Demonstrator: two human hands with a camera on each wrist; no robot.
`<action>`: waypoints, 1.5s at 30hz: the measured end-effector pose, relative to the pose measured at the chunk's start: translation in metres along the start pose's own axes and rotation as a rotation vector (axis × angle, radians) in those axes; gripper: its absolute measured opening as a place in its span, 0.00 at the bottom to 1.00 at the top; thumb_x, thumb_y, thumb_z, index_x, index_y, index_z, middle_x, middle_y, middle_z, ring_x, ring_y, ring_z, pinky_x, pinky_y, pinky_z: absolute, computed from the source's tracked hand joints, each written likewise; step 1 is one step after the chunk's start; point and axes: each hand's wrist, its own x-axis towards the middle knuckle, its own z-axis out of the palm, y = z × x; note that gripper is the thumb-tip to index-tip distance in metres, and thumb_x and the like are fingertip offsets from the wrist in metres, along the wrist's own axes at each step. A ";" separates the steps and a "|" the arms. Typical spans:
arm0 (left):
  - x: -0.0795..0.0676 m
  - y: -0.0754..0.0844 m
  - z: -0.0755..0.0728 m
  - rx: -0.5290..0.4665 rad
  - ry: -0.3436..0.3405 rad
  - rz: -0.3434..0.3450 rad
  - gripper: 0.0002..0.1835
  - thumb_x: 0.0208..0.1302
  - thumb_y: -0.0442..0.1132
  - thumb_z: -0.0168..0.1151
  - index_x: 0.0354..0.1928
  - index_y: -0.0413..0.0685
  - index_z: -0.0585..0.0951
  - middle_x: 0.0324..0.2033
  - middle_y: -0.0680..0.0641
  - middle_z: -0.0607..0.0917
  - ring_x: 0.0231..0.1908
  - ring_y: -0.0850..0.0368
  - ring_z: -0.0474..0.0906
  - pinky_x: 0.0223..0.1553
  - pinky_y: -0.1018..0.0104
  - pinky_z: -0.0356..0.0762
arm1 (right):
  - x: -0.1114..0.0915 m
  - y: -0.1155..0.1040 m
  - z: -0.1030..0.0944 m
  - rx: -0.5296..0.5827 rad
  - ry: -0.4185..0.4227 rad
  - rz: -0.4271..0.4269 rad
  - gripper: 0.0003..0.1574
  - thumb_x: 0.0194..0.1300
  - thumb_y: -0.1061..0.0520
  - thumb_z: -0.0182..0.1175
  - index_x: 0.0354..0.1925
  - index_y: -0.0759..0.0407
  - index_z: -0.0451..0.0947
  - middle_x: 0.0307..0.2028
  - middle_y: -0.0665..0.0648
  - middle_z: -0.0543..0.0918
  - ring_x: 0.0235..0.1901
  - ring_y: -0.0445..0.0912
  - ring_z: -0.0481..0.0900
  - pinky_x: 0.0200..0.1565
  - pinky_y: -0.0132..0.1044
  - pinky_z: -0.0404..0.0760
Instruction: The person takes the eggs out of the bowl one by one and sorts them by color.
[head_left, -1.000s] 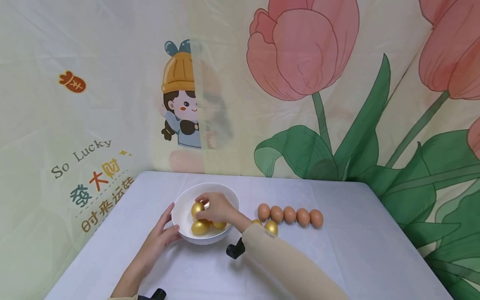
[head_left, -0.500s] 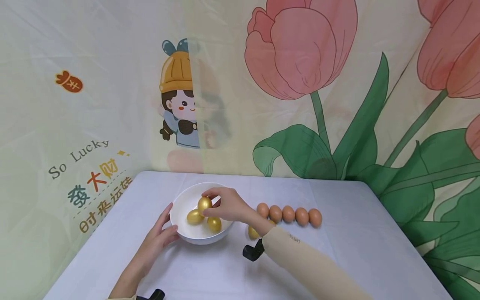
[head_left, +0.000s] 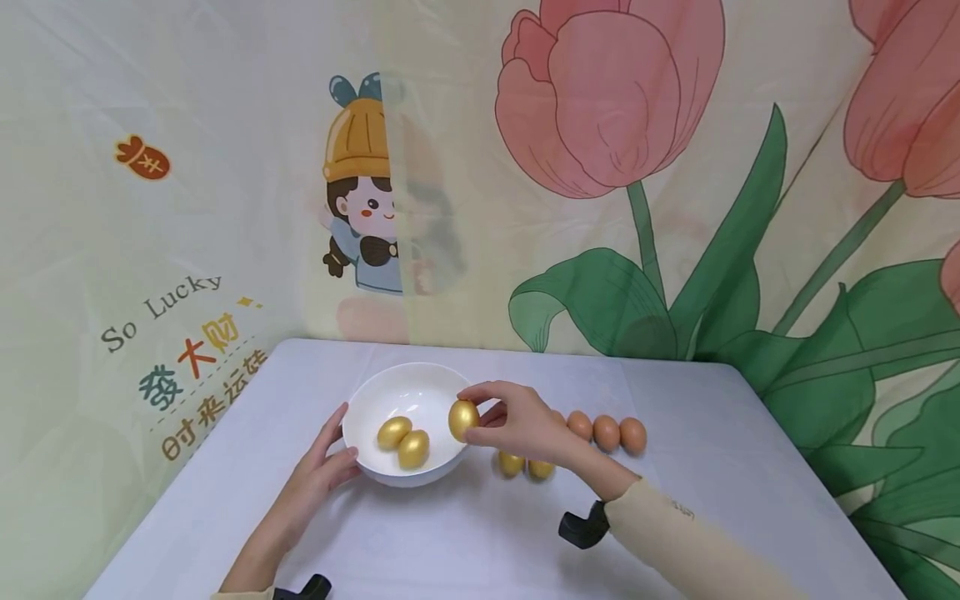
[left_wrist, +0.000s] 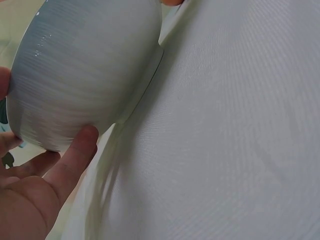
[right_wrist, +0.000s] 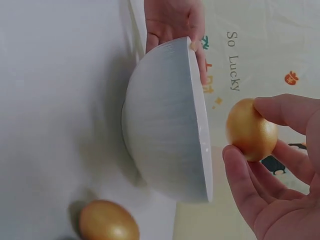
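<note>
My right hand (head_left: 525,421) pinches a golden egg (head_left: 462,421) between thumb and fingers. In the head view the egg overlaps the right rim of the white bowl (head_left: 442,379). The right wrist view shows the held egg (right_wrist: 251,129) just off the bowl's rim, level with its opening. Two more golden eggs lie side by side inside the bowl, one of them the front egg (head_left: 413,449). My left hand (head_left: 322,467) holds the bowl's left side, its thumb and fingers (left_wrist: 75,155) spread round the outer wall.
Two golden eggs, including the left one (head_left: 512,463), lie on the white tablecloth (head_left: 480,542) below my right wrist. Behind that wrist runs a row of brown eggs (head_left: 606,433), its left end hidden. A printed curtain (head_left: 450,208) hangs behind the table.
My right hand has lifted a golden egg from among those in the bowl and carried it right to the rim. Two golden eggs stay inside. The left hand keeps its place.
</note>
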 end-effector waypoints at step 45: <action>0.001 0.001 0.001 0.026 0.005 -0.008 0.40 0.82 0.44 0.52 0.87 0.66 0.45 0.82 0.34 0.52 0.71 0.35 0.72 0.67 0.55 0.81 | -0.101 0.136 -0.053 0.019 0.180 0.056 0.36 0.62 0.64 0.77 0.66 0.67 0.78 0.62 0.69 0.79 0.46 0.53 0.89 0.47 0.33 0.91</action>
